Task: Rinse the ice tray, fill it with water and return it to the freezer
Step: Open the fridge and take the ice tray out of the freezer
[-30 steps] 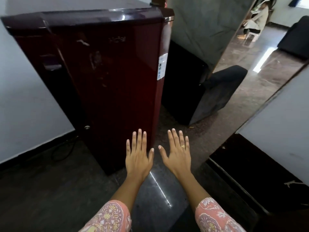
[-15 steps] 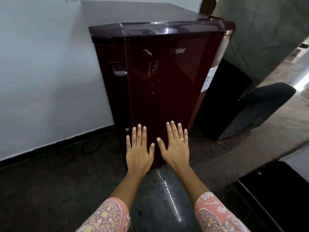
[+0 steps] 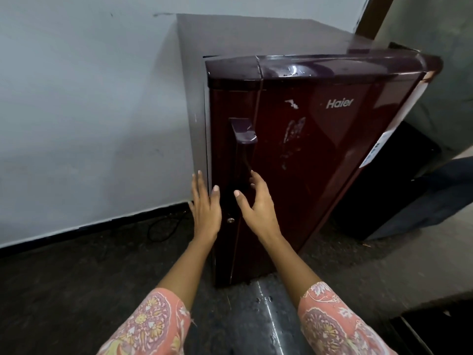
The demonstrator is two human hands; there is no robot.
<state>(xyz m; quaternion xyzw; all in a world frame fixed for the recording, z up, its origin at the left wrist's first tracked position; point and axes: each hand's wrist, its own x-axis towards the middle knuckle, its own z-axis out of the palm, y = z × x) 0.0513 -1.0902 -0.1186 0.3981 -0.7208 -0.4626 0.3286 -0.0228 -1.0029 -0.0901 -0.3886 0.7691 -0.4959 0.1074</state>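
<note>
You stand in front of a small maroon fridge [image 3: 307,162] with its door shut. The silver word "Haier" [image 3: 339,103] reads clearly near the top right of the door. A white label [image 3: 375,149] runs down the door's right edge with dark print on it, too small and slanted to read. Pale scuffs [image 3: 291,139] mark the middle of the door, and a smaller white chip sits just left of the brand name.

Your left hand [image 3: 204,208] is open and empty, fingers straight and close together, held edge-on at the fridge's left front corner, where the door meets the grey side panel. Whether it touches the fridge you cannot tell. Your right hand [image 3: 258,206] is also empty, fingers loosely curled and apart, reaching toward the long recessed handle [image 3: 243,149] on the door's left side; its fingertips lie near the lower part of that grip without closing on it. A small round lock [image 3: 230,220] sits on the door between your two wrists.

The ice tray is nowhere in view.

Both sleeves [image 3: 330,324] are pink with a floral print. A black cable [image 3: 163,226] lies on the dark floor by the white wall.
</note>
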